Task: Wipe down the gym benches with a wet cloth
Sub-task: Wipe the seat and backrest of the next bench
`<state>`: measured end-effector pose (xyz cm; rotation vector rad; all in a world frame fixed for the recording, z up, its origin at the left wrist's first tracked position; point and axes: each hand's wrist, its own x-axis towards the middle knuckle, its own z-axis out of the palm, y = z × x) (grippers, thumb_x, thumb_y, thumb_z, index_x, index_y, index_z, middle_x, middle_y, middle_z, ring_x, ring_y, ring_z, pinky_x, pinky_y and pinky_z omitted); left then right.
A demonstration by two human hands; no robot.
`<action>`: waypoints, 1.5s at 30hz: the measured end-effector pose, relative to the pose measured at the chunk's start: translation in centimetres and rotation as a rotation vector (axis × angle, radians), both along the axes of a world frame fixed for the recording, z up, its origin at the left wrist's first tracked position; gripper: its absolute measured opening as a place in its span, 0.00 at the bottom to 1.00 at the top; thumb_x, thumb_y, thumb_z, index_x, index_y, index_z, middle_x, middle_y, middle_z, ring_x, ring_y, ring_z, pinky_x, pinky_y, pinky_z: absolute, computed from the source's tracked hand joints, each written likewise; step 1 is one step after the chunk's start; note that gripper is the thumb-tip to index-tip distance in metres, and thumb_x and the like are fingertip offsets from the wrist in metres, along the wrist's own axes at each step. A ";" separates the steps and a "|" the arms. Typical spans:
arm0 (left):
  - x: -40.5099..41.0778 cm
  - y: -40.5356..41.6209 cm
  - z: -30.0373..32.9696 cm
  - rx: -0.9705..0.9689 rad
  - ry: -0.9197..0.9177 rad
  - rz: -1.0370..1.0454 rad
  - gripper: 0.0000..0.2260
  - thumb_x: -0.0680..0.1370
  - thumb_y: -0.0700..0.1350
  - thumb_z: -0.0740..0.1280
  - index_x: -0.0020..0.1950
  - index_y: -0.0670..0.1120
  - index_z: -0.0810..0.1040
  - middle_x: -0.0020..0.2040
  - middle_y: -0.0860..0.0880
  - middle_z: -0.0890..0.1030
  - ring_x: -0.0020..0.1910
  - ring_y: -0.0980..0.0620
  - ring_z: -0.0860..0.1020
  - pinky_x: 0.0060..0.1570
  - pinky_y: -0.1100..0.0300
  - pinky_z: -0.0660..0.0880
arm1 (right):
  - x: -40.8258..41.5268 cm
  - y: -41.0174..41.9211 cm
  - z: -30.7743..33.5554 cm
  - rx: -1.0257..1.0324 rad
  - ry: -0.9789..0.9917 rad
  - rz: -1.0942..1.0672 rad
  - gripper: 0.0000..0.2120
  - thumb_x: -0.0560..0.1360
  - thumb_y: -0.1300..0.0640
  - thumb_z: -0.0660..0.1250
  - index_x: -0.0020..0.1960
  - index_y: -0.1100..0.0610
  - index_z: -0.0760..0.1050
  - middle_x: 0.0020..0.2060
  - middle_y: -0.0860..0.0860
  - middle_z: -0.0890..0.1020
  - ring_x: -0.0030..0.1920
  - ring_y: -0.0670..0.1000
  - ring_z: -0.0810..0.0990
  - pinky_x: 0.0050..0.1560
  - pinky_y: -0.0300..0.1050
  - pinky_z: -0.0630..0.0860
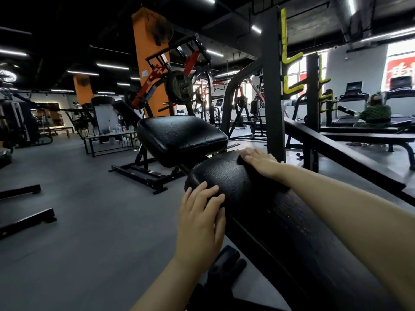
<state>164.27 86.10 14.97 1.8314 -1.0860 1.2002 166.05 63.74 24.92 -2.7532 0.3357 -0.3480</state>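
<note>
A long black padded bench back (253,198) runs from the lower right toward the centre, with a separate black seat pad (179,135) beyond its far end. My right hand (261,161) lies flat with straight fingers on the pad's far right corner, pressing a dark cloth (241,158) of which only a small edge shows under the fingertips. My left hand (202,218) rests on the pad's left edge, fingers laid over the side.
A black rack upright with yellow hooks (275,86) stands just behind the bench, and a black rail (336,151) slopes along the right. A plate-loaded machine (177,86) and an orange pillar (148,61) are behind. A person (374,113) sits at far right. Grey floor (89,209) on the left.
</note>
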 end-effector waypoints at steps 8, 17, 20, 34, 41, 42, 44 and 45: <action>-0.9 0.6 0.4 -0.025 0.105 -0.073 0.14 0.77 0.50 0.59 0.61 0.46 0.69 0.64 0.49 0.69 0.66 0.53 0.66 0.69 0.56 0.62 | -2.2 7.1 -0.1 -0.101 -0.019 0.174 0.25 0.79 0.36 0.39 0.75 0.38 0.41 0.76 0.43 0.38 0.75 0.52 0.34 0.71 0.65 0.34; -0.6 1.7 0.6 0.004 0.158 -0.185 0.22 0.69 0.41 0.54 0.64 0.47 0.62 0.66 0.46 0.63 0.62 0.63 0.62 0.57 0.76 0.63 | -12.2 8.5 -4.6 -0.220 0.020 0.306 0.21 0.82 0.46 0.42 0.67 0.32 0.32 0.69 0.36 0.30 0.71 0.45 0.26 0.72 0.59 0.32; -0.2 2.1 0.7 0.052 0.154 -0.190 0.27 0.66 0.35 0.55 0.65 0.47 0.61 0.68 0.43 0.64 0.60 0.56 0.67 0.50 0.73 0.66 | -11.1 9.4 -4.1 -0.230 0.035 0.232 0.24 0.82 0.43 0.44 0.71 0.34 0.33 0.72 0.39 0.31 0.73 0.48 0.29 0.72 0.61 0.34; -2.5 2.2 -0.3 0.045 0.192 -0.177 0.26 0.70 0.42 0.53 0.69 0.47 0.62 0.71 0.43 0.60 0.71 0.47 0.59 0.67 0.54 0.61 | -6.8 12.0 -2.1 -0.121 -0.022 0.118 0.23 0.81 0.41 0.43 0.75 0.37 0.42 0.76 0.44 0.39 0.76 0.51 0.35 0.72 0.63 0.35; -6.3 1.0 -1.6 0.098 0.102 -0.243 0.22 0.68 0.40 0.54 0.62 0.41 0.68 0.63 0.40 0.71 0.60 0.45 0.70 0.60 0.55 0.70 | -14.0 10.3 -6.1 -0.151 0.009 0.046 0.25 0.81 0.41 0.44 0.75 0.37 0.38 0.76 0.42 0.37 0.75 0.48 0.34 0.73 0.57 0.34; -6.8 0.7 -1.6 0.110 0.088 -0.262 0.22 0.68 0.40 0.55 0.61 0.39 0.70 0.62 0.40 0.72 0.59 0.45 0.71 0.59 0.56 0.71 | -15.2 9.9 -6.7 -0.156 0.018 0.045 0.25 0.81 0.41 0.44 0.75 0.37 0.37 0.75 0.42 0.37 0.74 0.47 0.32 0.73 0.55 0.33; -7.5 0.4 -1.8 0.126 0.067 -0.275 0.21 0.68 0.38 0.55 0.60 0.36 0.73 0.61 0.39 0.74 0.58 0.46 0.71 0.60 0.57 0.69 | -17.0 9.2 -7.7 -0.181 0.056 0.045 0.25 0.82 0.43 0.45 0.73 0.37 0.34 0.75 0.42 0.35 0.74 0.46 0.31 0.73 0.55 0.33; -7.5 0.2 -1.9 0.138 0.064 -0.262 0.21 0.69 0.38 0.55 0.60 0.35 0.73 0.60 0.40 0.74 0.59 0.46 0.71 0.61 0.56 0.69 | -17.6 8.9 -8.1 -0.181 0.075 0.046 0.25 0.82 0.45 0.45 0.72 0.37 0.33 0.75 0.41 0.35 0.74 0.46 0.30 0.73 0.55 0.33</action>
